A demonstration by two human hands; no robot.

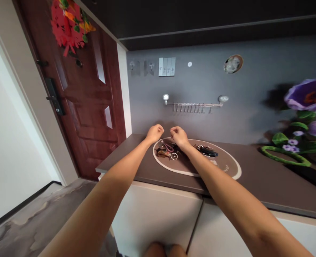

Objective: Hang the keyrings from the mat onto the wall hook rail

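Observation:
My left hand [155,133] is raised over the far left rim of an oval mat [237,174], its fingers curled closed. Just to the right, my right hand [179,136] faces it with fingertips pinched together. A small gap separates the two. Anything between their fingers is too small or hidden to make out. Below them on the mat lies a bunch of keys and keyrings [174,156] with a purplish cord loop [168,146]. More dark keys [208,151] rest to the right, partly behind my right forearm.
A clear rail with hooks [194,105] is fixed on the grey wall, below a switch panel [167,66]. Purple fabric flowers [309,96] stand on the right of the brown counter [267,185]. At left is a red-brown door [93,117]; a dark cabinet [200,21] overhangs.

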